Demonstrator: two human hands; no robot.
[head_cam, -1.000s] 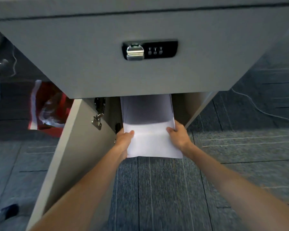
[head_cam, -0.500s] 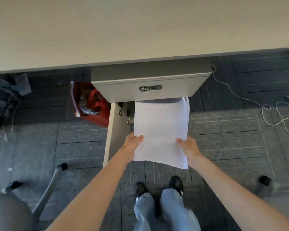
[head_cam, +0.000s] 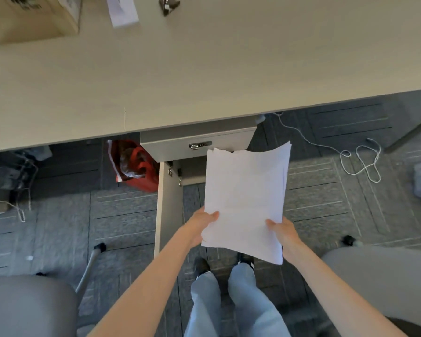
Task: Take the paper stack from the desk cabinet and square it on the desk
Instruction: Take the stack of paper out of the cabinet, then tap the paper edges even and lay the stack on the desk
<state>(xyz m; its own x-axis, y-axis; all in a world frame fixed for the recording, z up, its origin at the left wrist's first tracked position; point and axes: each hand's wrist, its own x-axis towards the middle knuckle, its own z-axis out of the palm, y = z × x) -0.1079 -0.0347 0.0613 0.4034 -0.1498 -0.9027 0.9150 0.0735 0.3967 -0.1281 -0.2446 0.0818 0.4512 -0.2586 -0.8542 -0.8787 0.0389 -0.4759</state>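
The paper stack is being gripped by the left hand and right hand above grey carpet, below the bare beige desk, before the open cabinet.

Wide bare desk ahead

Desk open at twelve o'clock; cardboard box crowds eleven, cabinet door juts below.
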